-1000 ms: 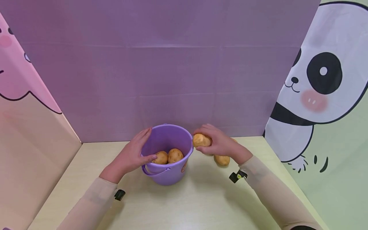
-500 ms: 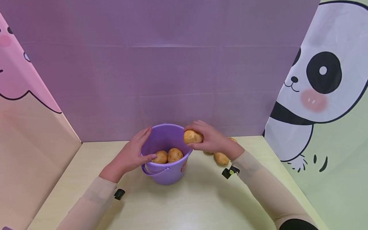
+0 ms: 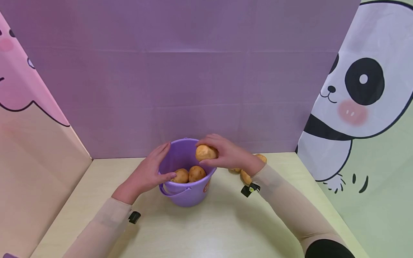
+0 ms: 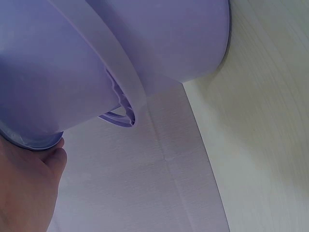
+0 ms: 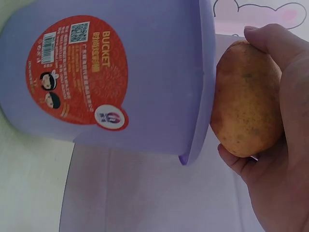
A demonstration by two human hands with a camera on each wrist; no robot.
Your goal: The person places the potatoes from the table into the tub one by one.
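Note:
A purple bucket (image 3: 190,198) stands upright on the table, its handle (image 3: 175,193) hanging down at the front. My left hand (image 3: 145,179) holds the bucket's left rim, with the thumb reaching over the front of it. Inside lie two potatoes, one (image 3: 181,176) partly behind that thumb and the other (image 3: 197,173) beside it. Above the right part of the opening, my right hand (image 3: 227,154) grips a third potato (image 3: 205,153) between thumb and fingers. The right wrist view shows this potato (image 5: 248,99) just beyond the bucket's rim (image 5: 205,82).
Right of the bucket, several more potatoes lie on the table, one (image 3: 246,177) partly covered by the right wrist camera (image 3: 247,191). A purple backdrop (image 3: 200,79) rises close behind the bucket. Printed panels flank the table (image 3: 193,236), with a panda (image 3: 364,82) on the right.
My right hand has moved left with its potato, from beside the bucket's right rim to over the opening. The left hand and the bucket have stayed in place.

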